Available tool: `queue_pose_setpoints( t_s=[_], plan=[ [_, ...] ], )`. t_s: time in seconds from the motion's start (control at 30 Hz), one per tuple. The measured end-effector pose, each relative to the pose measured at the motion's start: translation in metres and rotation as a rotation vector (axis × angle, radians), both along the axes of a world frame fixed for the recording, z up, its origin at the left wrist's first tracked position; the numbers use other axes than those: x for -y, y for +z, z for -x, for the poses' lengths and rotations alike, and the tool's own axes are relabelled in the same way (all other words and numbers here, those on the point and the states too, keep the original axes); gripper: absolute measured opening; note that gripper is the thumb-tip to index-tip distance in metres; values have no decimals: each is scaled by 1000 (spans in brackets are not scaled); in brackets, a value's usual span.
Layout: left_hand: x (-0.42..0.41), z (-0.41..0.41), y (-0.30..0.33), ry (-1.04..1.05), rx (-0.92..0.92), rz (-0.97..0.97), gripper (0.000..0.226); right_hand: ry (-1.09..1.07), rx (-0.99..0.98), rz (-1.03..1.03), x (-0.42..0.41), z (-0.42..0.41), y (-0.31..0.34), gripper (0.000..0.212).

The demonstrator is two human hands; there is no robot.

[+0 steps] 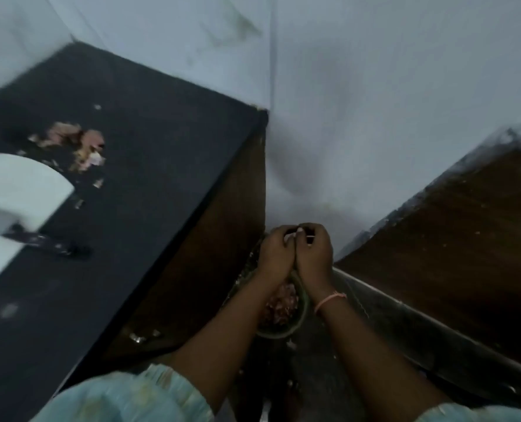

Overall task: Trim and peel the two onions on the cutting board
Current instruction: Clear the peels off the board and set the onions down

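Note:
My left hand point(276, 252) and my right hand point(314, 254) are pressed together low down, above a green bin point(304, 303) on the floor. The fingers of both curl around a small pale piece point(295, 237) held between them. The blur hides whether it is onion or peel. Reddish onion peels point(280, 306) lie inside the bin. On the black counter point(149, 153) at left sit the white cutting board point(24, 190), a dark knife point(49, 243) and a heap of onion peel scraps point(76, 144). No whole onion shows.
The counter's brown side panel point(222, 226) stands just left of my hands. A dark wooden door or cabinet point(466, 233) is at right, with a metal rail point(405, 306) below it. A pale wall point(375, 102) is behind. Peel bits litter the floor.

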State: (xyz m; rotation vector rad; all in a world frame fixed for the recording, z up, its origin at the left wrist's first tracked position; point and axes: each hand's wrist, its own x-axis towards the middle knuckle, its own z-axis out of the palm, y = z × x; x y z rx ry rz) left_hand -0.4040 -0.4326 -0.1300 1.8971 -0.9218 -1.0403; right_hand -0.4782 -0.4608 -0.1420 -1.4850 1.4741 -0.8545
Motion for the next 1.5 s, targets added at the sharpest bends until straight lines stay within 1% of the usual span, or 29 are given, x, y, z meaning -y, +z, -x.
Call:
queue_pose_setpoints(
  t_s=[0.1,0.13,0.2,0.27,0.37,0.43,0.5,0.57,0.67,0.77,0.9,1.07,1.27,1.33,1.4,1.5],
  plan=[
    [-13,-28,70,122,44,198,24,99,53,127,12,-28,66,13],
    [-19,-38,85,155,103,245,23,144,47,159,14,-38,79,16],
    [-35,-76,107,277,275,369,25,275,22,229,8,-71,101,25],
    [-53,-118,117,400,402,394,30,445,-48,292,-9,-106,109,35],
    [-76,-183,118,540,502,306,36,698,-271,461,-38,-150,92,58],
    [-88,-227,119,610,536,224,37,802,-432,554,-53,-181,82,74],
    [-96,-263,117,635,610,44,40,811,-559,613,-60,-207,80,87],
    [-104,-296,113,613,663,-135,47,807,-630,624,-63,-234,83,99],
    [-106,-338,107,552,689,-268,54,853,-679,607,-55,-275,88,110],
    [-98,-369,102,453,687,-344,56,886,-695,607,-40,-309,90,109],
    [-93,-383,91,325,724,-458,64,939,-727,612,-23,-326,86,106],
    [-98,-380,81,319,809,-479,69,976,-721,661,-10,-342,82,88],
    [-112,-384,79,343,807,-498,69,936,-689,631,3,-371,83,79],
    [-121,-386,80,348,794,-489,69,929,-630,611,3,-377,86,80],
    [-129,-387,79,338,802,-480,67,957,-592,634,-4,-382,88,87],
    [-134,-385,78,320,827,-464,67,997,-620,687,-15,-390,84,98]
  ],
)
